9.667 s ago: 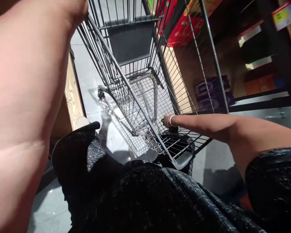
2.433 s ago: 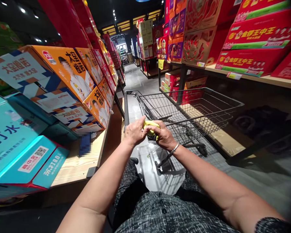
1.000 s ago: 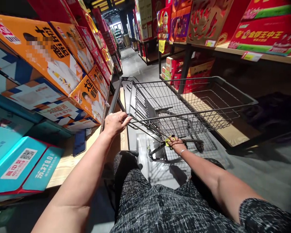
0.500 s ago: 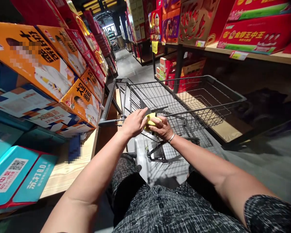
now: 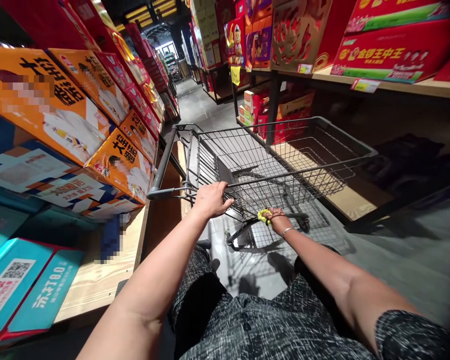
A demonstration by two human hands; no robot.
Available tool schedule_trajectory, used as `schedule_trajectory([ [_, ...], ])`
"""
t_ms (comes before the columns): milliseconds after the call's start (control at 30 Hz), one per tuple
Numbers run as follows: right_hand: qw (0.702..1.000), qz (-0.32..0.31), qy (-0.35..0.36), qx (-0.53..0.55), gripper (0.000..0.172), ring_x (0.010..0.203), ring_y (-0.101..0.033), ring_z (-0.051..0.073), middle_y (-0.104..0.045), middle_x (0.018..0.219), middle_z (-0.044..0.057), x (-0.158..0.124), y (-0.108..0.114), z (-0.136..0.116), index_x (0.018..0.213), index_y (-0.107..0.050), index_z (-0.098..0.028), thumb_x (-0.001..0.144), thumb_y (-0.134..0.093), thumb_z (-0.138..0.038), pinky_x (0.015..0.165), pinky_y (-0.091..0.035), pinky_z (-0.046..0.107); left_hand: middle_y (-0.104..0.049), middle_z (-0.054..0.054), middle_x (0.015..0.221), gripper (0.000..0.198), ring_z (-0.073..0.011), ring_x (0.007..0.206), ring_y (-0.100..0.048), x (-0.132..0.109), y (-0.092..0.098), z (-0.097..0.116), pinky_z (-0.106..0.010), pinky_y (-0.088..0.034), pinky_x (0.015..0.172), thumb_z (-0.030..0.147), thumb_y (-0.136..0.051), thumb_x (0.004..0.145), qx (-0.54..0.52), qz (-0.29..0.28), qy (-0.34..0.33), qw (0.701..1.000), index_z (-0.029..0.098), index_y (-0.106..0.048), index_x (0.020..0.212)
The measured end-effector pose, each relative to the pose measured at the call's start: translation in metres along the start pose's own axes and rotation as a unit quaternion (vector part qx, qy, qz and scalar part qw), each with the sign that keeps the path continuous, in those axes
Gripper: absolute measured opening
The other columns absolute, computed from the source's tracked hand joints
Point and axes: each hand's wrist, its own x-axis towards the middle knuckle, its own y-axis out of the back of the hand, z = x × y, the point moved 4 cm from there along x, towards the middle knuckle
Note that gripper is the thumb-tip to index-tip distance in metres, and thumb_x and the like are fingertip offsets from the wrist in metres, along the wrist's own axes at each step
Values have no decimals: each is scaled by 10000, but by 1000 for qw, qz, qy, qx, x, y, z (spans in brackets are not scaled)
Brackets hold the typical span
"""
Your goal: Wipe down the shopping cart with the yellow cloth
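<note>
Along the cart (image 5: pixel 279 175), near side: right hand (image 5: pixel 280 222) low, closed around yellow cloth (image 5: pixel 263 216); left hand (image 5: pixel 211 198) higher, closure indeterminable.

A shop: a wire shopping cart (image 5: pixel 264 178) stands in an aisle (image 5: pixel 195 97) between wooden shelves (image 5: pixel 354 200) stacked with printed orange boxes (image 5: pixel 75 112) and red cartons (image 5: pixel 390 52) (price labels (image 5: pixel 365 85) front the right-hand side), with more piled goods (image 5: pixel 207 30) farther along.

Black, white-flecked clothing (image 5: pixel 243 322); short sleeve (image 5: pixel 408 330); thin silver bracelet (image 5: pixel 286 231).
</note>
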Motion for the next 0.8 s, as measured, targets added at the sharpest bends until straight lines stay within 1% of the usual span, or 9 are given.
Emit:
schedule_trajectory([
  [100,999,-2,-9,-33,451,849,-486,184,-674,1010,63,23,31,-10,1037,-795,-278,773,-552,-5,755,-443,292,-727,-125,1085,396,-318,1034,-698,2,-1,1,-396,-514,830,510,-616,933,3,-7,10,1000,178,-585,1145],
  [200,996,73,-2,-43,529,1072,-522,226,-623,1285,61,65,81,-31,1207,-748,-314,803,-573,-21,861,-499,329,-737,-92,1053,358,-304,1013,-707,5,0,1,-374,-520,777,521,-607,929,4,-28,34,999,210,-567,1101],
  [300,985,170,17,-39,474,1201,-499,261,-603,1304,44,101,126,-43,1224,-736,-353,858,-595,-87,1009,-483,418,-744,-70,1029,327,-298,999,-715,10,1,-1,-361,-519,743,518,-586,936,4,-58,56,997,227,-568,1085],
  [367,980,192,18,-45,445,1214,-491,269,-608,1275,44,111,136,-39,1205,-744,-357,867,-601,-106,1043,-467,439,-741,-77,1040,307,-304,1008,-713,16,1,-1,-364,-520,737,499,-562,950,10,-77,62,995,220,-584,1077],
  [467,988,149,-1,-48,381,1156,-497,255,-622,1203,51,97,119,-19,1118,-777,-339,874,-588,-114,1016,-479,415,-716,-113,1123,361,-322,1047,-692,24,-2,6,-391,-522,782,493,-559,953,29,-90,55,994,187,-609,1137],
  [567,995,38,-74,-54,355,1075,-502,239,-629,1168,78,57,82,10,1052,-795,-286,859,-566,-94,936,-486,377,-660,-129,1271,481,-319,1154,-629,30,-6,24,-422,-490,915,460,-582,952,41,-44,4,998,167,-559,1333],
  [667,980,-75,-168,-72,374,967,-504,214,-640,1150,102,15,53,31,977,-802,-244,767,-574,-34,843,-473,333,-611,-128,1358,662,-311,1211,-568,32,-12,42,-443,-439,980,460,-581,958,37,5,-41,998,184,-403,1533],
  [733,973,-103,-192,-76,407,938,-507,206,-644,1154,108,2,49,32,951,-806,-237,710,-577,-2,820,-471,314,-587,-121,1378,761,-317,1195,-553,33,-16,49,-469,-417,973,493,-599,944,39,21,-44,998,248,-307,1603],
  [800,976,-84,-186,-73,474,981,-518,216,-628,1210,107,7,61,26,1032,-802,-252,708,-567,2,840,-481,312,-585,-108,1352,789,-320,1165,-547,34,-19,51,-488,-400,962,519,-616,929,43,29,-39,998,318,-284,1616],
])
